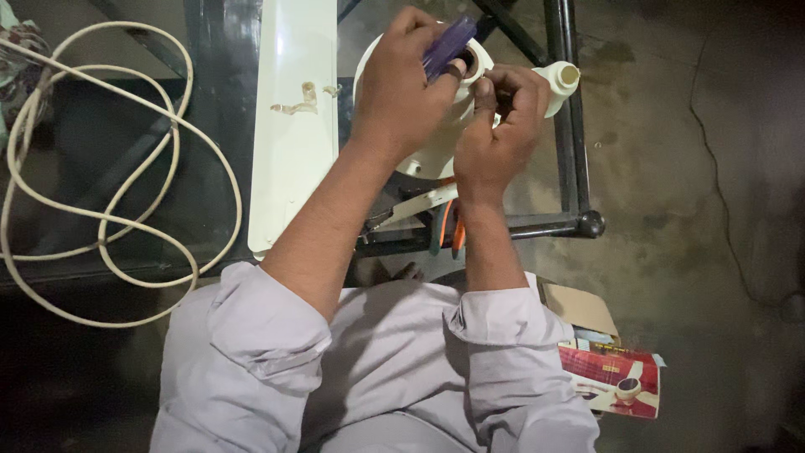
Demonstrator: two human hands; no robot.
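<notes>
Cream fan motor housing (419, 151) on desk (210, 50): your left hand (402, 84) grips purple-handled screwdriver (449, 46); right hand (499, 126) pinches housing's rim.

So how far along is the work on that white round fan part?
Done: one white fan blade lies detached beside it, and the cord lies loose. In hand: the left hand holds a purple-handled screwdriver at the centre of the white motor housing, the right hand pinching there. Left: I can't tell; the hands hide it.
</notes>
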